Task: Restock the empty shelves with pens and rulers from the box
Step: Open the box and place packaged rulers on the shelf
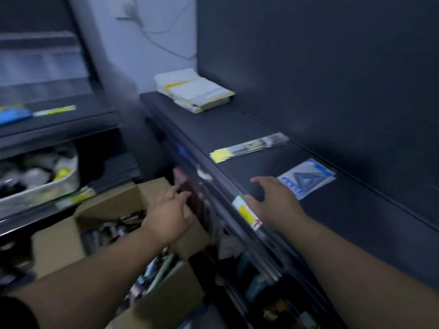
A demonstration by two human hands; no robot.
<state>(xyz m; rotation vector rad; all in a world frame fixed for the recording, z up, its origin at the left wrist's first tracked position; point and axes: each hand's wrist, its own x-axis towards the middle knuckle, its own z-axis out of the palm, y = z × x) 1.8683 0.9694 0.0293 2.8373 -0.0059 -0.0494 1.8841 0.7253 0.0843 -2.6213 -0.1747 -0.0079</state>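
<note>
The view is motion-blurred. My left hand [169, 211] is over the open cardboard box [59, 243] and grips a flat dark red pack [193, 205] held up against the front edge of the dark shelf [237, 124]. My right hand [273, 200] hovers with relaxed, spread fingers over that shelf and holds nothing. Just right of its fingers a blue packet with a triangle ruler [307, 178] lies on the shelf. Farther back lies a clear pen pack with a yellow label [249, 148]. The box holds several jumbled packs.
A stack of white and yellow pads [194, 91] sits at the shelf's far end. A yellow and white price tag [247, 212] marks the shelf edge. Another rack on the left carries a white bin [40, 184] and a blue item [14, 116]. Lower shelves are cluttered.
</note>
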